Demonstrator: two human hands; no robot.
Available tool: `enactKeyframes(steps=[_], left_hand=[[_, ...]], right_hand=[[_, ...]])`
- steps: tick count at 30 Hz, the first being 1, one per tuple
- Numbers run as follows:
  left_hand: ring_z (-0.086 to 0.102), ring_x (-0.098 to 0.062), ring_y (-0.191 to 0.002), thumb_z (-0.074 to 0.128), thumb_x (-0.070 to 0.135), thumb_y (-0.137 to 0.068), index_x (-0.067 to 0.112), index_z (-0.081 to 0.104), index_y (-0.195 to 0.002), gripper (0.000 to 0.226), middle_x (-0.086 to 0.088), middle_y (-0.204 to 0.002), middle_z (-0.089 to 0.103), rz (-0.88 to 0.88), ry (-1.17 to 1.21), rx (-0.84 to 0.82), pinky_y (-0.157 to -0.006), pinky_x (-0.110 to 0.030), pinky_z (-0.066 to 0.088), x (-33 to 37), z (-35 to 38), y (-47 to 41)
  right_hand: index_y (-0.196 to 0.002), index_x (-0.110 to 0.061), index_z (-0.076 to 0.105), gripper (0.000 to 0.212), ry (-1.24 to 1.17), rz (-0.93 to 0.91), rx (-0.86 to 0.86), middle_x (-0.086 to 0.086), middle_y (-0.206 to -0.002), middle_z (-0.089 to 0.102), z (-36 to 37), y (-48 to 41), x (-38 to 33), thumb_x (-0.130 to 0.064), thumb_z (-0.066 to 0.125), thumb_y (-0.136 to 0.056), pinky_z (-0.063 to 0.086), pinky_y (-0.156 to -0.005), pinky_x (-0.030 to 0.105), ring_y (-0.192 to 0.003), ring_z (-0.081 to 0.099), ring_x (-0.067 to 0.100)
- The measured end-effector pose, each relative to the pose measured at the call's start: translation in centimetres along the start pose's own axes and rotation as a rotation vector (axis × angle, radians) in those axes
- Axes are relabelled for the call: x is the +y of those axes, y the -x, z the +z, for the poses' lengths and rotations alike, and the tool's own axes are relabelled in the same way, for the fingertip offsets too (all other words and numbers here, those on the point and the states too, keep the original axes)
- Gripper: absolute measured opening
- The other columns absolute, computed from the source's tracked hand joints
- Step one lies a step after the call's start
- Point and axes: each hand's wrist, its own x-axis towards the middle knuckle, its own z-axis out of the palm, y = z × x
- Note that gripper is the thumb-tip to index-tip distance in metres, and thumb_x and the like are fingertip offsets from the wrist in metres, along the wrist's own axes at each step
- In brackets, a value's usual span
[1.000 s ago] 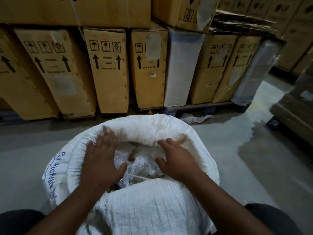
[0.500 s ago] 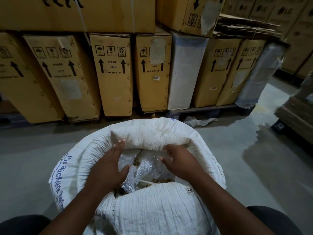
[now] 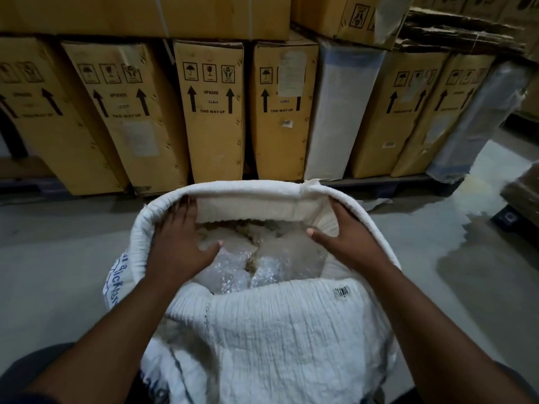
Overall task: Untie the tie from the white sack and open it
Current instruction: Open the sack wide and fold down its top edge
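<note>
The white woven sack (image 3: 285,330) stands in front of me with its mouth wide apart. Inside lies a clear plastic liner (image 3: 262,258) with brownish contents showing through. My left hand (image 3: 180,243) is inside the left rim, fingers pressing outward against the sack wall. My right hand (image 3: 344,240) grips the right rim, fingers curled over the folded edge and thumb inside. No tie is visible.
Tall cardboard boxes (image 3: 213,112) and a white wrapped panel (image 3: 341,112) lean in a row on a pallet just beyond the sack. Grey concrete floor (image 3: 58,258) lies on both sides, with a wet patch (image 3: 478,249) at the right. Another pallet load (image 3: 522,196) stands at far right.
Both hands moved from the liner in the sack's middle out to the rim, left hand to the left and right hand to the right. The mouth is now spread much wider.
</note>
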Motion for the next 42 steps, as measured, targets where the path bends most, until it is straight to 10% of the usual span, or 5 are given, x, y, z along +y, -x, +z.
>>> enactKeyframes(steps=[16,20,26,33,42], left_hand=[[-0.020,-0.024,-0.159,0.078,0.074,-0.069,0.027,0.002,-0.169,0.134,-0.012,-0.176,-0.007,0.480,-0.472,-0.849,-0.126,-0.066,0.001,5.0,-3.6,18.2],[0.077,-0.020,-0.106,0.043,0.046,-0.109,0.025,0.082,-0.107,0.045,-0.025,-0.171,0.019,0.499,-0.517,-0.556,-0.070,-0.058,0.060,5.4,-3.6,24.3],[0.016,-0.033,-0.160,0.065,0.057,-0.093,0.023,0.022,-0.165,0.091,-0.007,-0.175,0.003,0.348,-0.276,-0.879,-0.126,-0.056,0.024,8.0,-4.4,19.1],[0.067,-0.008,-0.086,0.069,0.046,-0.096,0.028,0.072,-0.107,0.021,0.009,-0.093,0.071,-0.030,0.469,-0.326,-0.076,-0.033,0.053,7.6,-3.6,9.0],[0.035,-0.023,-0.153,0.069,0.065,-0.087,0.032,0.006,-0.168,0.108,-0.004,-0.169,0.033,-0.128,0.507,-0.138,-0.122,-0.039,0.033,3.4,1.6,8.3]], right_hand=[[-0.150,-0.068,-0.011,0.112,0.458,-0.174,-1.262,-0.027,-0.162,-0.033,-0.9,16.8,-4.1,-0.067,0.076,-0.079,-0.003,-0.126,0.048,-0.154,-0.019,0.007],[-0.158,-0.059,-0.003,0.066,0.552,-0.090,-1.396,-0.013,-0.168,-0.030,0.0,21.6,-4.4,-0.064,0.034,-0.104,0.006,-0.123,0.069,-0.160,-0.010,0.027],[-0.159,-0.051,0.022,0.078,0.447,0.020,-1.104,-0.002,-0.174,0.012,-2.2,19.8,-7.0,-0.079,0.047,-0.091,0.026,-0.124,0.046,-0.155,0.028,0.029],[-0.078,-0.029,0.050,0.037,0.360,-0.055,-0.284,0.001,-0.073,0.066,1.8,13.1,-9.8,-0.055,0.044,-0.103,0.042,-0.061,0.034,-0.071,0.064,0.024],[-0.160,-0.033,0.031,0.081,0.101,0.102,-0.242,-0.002,-0.153,0.055,5.8,8.5,-3.9,-0.059,0.064,-0.091,0.041,-0.107,0.032,-0.137,0.054,0.019]])
